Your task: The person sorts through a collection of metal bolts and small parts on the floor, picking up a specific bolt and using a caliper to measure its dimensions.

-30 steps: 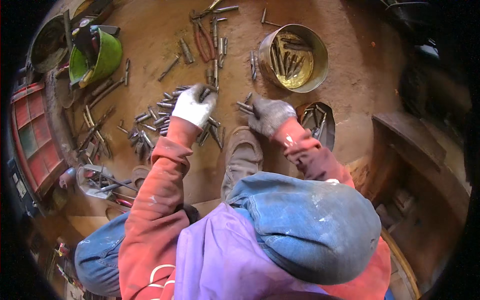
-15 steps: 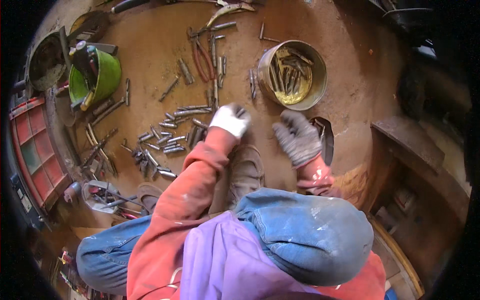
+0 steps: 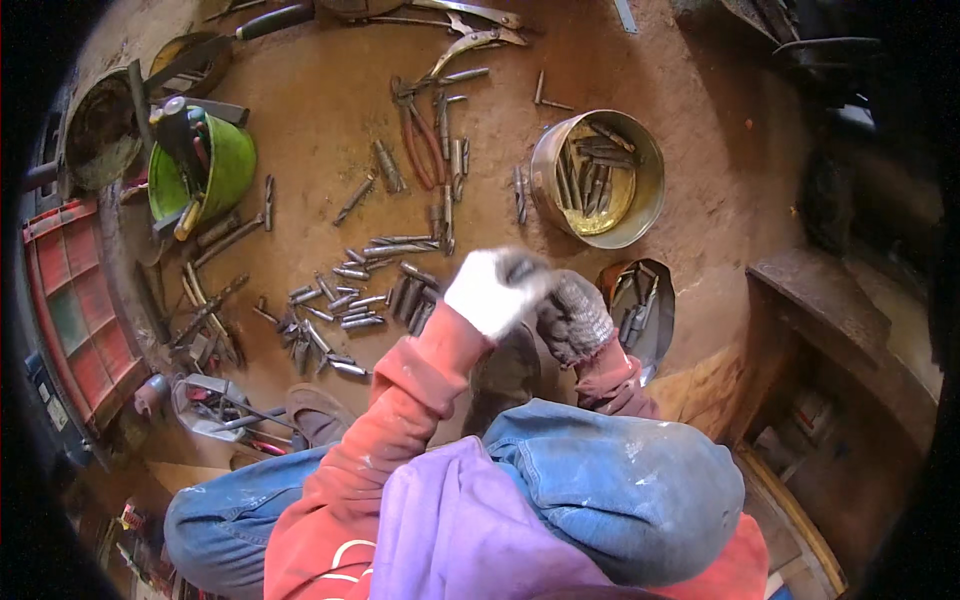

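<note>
1. Left hand (image 3: 500,290) and right hand (image 3: 574,322) are curled close together; blur, can't tell what's pinched.
2. Metal bits (image 3: 362,322) lie on floor (image 3: 715,190), leftward.
3. Loose grip could drop anything held.

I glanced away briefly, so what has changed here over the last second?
The left hand has moved right, off the pile of metal bits, to beside the right hand. The right hand, now a little nearer the body, opened, then curled again; the bits seen in it a second ago no longer show, and whether either hand holds anything is unclear. The round tin, green bucket and red-handled pliers stayed put.
</note>
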The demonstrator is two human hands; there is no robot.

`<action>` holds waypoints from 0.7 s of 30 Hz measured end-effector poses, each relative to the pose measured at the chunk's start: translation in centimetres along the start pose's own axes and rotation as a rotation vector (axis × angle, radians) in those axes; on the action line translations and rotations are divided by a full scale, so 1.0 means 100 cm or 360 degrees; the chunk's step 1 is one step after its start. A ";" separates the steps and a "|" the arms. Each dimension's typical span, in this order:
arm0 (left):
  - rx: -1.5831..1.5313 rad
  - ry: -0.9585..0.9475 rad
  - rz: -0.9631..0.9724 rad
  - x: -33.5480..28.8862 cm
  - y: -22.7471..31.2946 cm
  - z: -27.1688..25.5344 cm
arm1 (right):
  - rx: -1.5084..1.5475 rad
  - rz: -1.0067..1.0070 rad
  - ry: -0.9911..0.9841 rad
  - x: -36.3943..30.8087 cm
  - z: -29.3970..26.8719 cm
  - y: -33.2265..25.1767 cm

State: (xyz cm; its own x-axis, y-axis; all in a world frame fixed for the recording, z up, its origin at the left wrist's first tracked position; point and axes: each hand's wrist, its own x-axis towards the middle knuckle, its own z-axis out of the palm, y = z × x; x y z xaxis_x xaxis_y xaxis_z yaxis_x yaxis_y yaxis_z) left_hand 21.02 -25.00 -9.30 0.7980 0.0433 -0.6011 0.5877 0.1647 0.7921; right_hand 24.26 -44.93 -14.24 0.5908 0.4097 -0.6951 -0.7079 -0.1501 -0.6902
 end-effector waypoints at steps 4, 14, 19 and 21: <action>0.0811 0.0673 0.0047 0.068 0.004 0.002 | 0.0357 0.0401 0.0190 -0.054 -0.004 -0.035; 0.0447 0.0377 -0.0107 0.049 0.030 0.000 | -0.0135 0.0250 0.0832 -0.110 -0.101 -0.025; 0.0359 0.0394 0.0437 0.032 0.058 0.041 | -0.1461 -0.0236 0.0787 -0.093 -0.132 -0.003; 0.0297 0.0399 0.0483 0.031 0.039 0.032 | -0.1846 -0.0041 0.0910 -0.099 -0.126 -0.009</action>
State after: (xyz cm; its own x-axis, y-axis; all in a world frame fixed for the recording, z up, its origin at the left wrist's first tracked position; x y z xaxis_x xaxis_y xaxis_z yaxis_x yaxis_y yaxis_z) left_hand 26.24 -27.35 -7.76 0.8947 0.3042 -0.3270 0.3639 -0.0721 0.9286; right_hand 23.93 -60.14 -9.26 0.8838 0.0269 -0.4671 -0.1164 -0.9543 -0.2751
